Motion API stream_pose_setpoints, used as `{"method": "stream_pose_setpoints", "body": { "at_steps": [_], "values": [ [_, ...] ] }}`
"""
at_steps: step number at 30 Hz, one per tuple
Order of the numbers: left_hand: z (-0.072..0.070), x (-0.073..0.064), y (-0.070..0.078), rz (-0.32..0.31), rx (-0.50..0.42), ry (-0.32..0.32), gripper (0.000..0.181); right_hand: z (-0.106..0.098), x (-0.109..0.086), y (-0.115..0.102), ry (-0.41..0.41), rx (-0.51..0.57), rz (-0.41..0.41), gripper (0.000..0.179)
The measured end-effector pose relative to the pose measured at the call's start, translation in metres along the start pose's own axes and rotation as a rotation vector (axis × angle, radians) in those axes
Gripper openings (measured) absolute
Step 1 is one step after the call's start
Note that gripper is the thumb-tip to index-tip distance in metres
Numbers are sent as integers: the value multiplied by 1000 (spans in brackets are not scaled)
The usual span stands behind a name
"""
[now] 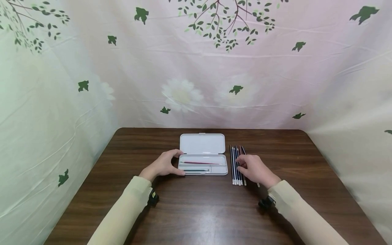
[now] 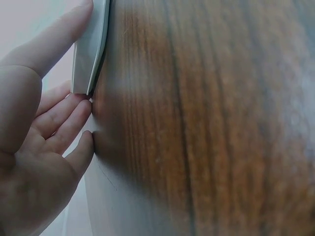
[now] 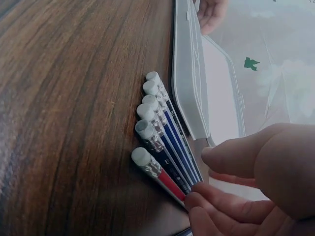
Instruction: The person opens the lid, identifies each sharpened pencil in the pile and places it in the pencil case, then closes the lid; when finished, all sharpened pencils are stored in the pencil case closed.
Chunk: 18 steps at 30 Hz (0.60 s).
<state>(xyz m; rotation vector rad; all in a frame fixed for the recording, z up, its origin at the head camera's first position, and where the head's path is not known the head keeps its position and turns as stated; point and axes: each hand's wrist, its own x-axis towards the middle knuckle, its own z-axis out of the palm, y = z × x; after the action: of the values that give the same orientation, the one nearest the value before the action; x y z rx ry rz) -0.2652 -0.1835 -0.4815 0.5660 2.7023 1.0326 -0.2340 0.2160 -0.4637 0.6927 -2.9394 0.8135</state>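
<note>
Pencils, slim, in blue, dark and red, with pale erasers (image 1: pixel 234 170): in a row on the brown wood-grain table (image 1: pixel 199 207), just right of the white rectangular hinged case (image 1: pixel 219 169).
Right hand (image 1: pixel 255 170): above the row, fingertips at the red-barrelled pencil (image 3: pixel 170 183); whether it is gripped, I cannot tell.
Row risk: pencils lie close, so a low fingertip could push neighbours and make them roll.
Left hand (image 1: pixel 163 164): thumb and fingers hold the case's left end, apart from the right hand.
Case risk: if this hold pulls, the case may turn.
Edges: rear table edge is near the raised lid (image 1: pixel 202 143); right edge, well apart.
Room: widest toward the person, tight between case and row.
</note>
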Motion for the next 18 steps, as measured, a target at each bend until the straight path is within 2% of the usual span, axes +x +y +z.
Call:
{"method": "stream_pose_setpoints", "body": {
  "at_steps": [7,18],
  "values": [
    [0,1,-2,15,21,-8,84,0,1,-1,-19,-46,40,19],
    [-1,0,0,6,11,-6,85,3,4,-9,-29,-104,103,25]
  ]
}}
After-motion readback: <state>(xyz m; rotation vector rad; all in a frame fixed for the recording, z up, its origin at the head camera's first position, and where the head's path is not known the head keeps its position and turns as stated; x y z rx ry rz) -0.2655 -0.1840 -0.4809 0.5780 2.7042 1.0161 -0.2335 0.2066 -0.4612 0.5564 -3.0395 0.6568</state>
